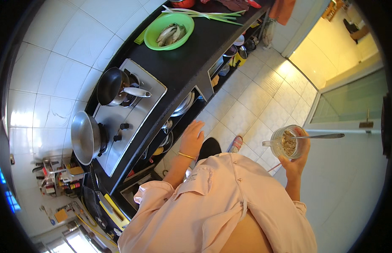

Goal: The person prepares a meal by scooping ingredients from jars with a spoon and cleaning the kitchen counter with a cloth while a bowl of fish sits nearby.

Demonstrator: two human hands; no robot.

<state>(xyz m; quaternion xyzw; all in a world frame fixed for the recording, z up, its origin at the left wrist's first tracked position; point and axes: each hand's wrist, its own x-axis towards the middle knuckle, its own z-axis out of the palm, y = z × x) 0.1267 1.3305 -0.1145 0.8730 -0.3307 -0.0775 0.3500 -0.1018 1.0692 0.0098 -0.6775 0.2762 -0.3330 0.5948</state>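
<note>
My right hand [296, 161] is wrapped around a clear glass mug [276, 134] at the right. Inside the mug lie dry flakes that look like oats [289, 146], and a metal spoon [325, 136] leans out over its rim. My left hand [192, 136] wears a gold bangle [186, 155] and is held near the counter's front edge, fingers spread, with nothing in it. To its left is the steel gas stove [132, 126], bearing a dark pan with a light handle [112, 87] and a wide metal wok [85, 138].
A green plastic bowl [186, 23] with several fish [171, 34] stands on the black counter [196, 50] beside spring onions [211, 15]. Open shelves with dishes [183, 106] run under the counter. A yellow cutting board [112, 210] and a knife lie near the lower left. A glass-panelled door [351, 95] stands right.
</note>
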